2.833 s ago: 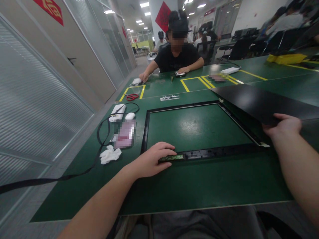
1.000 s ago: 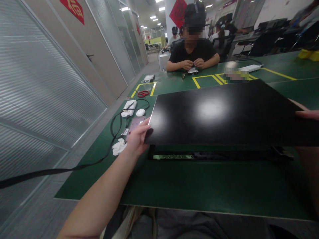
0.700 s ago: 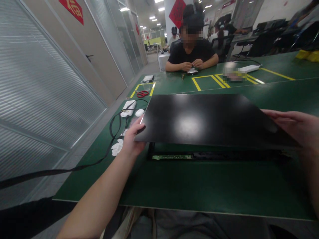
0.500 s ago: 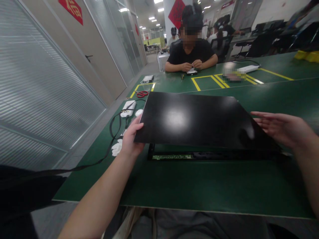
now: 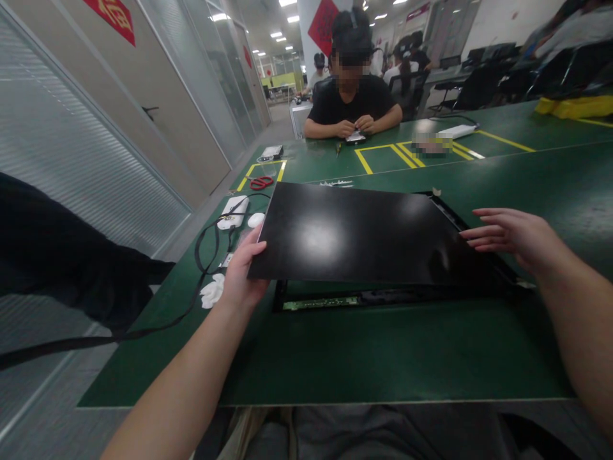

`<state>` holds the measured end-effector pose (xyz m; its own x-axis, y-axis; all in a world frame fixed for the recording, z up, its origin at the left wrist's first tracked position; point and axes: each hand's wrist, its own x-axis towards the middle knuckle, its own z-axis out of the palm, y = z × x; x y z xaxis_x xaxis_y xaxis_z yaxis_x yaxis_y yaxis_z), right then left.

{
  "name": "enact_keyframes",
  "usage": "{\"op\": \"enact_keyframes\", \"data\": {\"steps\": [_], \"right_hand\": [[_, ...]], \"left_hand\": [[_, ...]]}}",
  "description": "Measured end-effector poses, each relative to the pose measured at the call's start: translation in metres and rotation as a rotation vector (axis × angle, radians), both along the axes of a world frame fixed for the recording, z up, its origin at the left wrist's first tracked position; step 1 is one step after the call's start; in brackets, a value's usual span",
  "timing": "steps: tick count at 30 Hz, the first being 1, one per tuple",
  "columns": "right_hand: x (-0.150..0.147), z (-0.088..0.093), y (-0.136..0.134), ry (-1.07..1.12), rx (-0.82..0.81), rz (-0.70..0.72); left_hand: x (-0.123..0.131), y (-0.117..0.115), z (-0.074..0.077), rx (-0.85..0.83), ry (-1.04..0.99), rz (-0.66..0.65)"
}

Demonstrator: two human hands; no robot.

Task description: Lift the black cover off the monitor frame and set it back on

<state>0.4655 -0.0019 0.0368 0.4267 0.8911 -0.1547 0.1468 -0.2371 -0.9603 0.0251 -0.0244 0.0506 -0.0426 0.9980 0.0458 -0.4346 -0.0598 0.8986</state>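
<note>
Pinching the black panel point(image 5: 354, 236), mid-picture over the black frame point(image 5: 402, 296), by its left edge, the left hand point(image 5: 243, 275) now grips alone: the right hand point(image 5: 514, 237) (spread, centre right) has let go.

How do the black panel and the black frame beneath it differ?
The panel is a glossy sheet; the frame shows narrow bars, one with a green circuit strip. The panel tilts, left end raised in the left hand; the frame lies flat on the table. Both are black.
</note>
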Motion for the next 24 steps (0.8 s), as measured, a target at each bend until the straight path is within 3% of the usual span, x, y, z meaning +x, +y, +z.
{"op": "enact_keyframes", "data": {"steps": [24], "right_hand": [[-0.005, 0.0, 0.0, -0.026, 0.056, -0.113]], "left_hand": [[0.002, 0.004, -0.013, -0.085, 0.051, 0.017]]}}
